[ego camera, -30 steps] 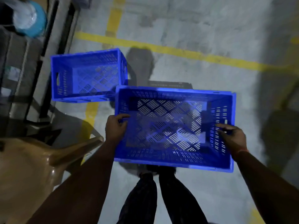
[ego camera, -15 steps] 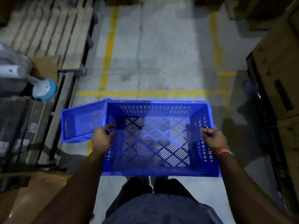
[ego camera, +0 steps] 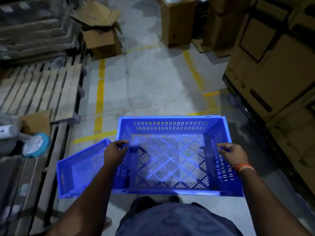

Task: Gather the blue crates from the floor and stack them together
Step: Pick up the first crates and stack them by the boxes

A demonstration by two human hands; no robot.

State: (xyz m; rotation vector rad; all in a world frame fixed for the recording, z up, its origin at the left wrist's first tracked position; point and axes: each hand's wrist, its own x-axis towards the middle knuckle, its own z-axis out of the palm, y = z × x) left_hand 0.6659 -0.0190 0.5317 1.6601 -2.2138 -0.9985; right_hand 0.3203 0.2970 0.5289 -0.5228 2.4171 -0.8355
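Note:
I carry an empty blue slatted crate (ego camera: 172,128) level in front of my body, above the floor. My left hand (ego camera: 115,153) grips its left wall at the handle, fingers curled over the rim. My right hand (ego camera: 234,154), with an orange wrist thread, grips the right wall the same way. A second blue crate (ego camera: 80,169) stands on the concrete floor to the lower left, partly hidden behind my left forearm and the carried crate.
Wooden pallets (ego camera: 39,92) and wrapped goods line the left side, with a tape roll (ego camera: 36,144) near them. Stacked cardboard boxes (ego camera: 272,68) fill the right. An open carton (ego camera: 102,34) and another box (ego camera: 177,23) stand ahead. Yellow lines (ego camera: 99,96) mark the floor aisle.
The view has tilted up and forward, showing more of the aisle. The carried crate stays in both hands; the floor crate has slid to the lower left of the view.

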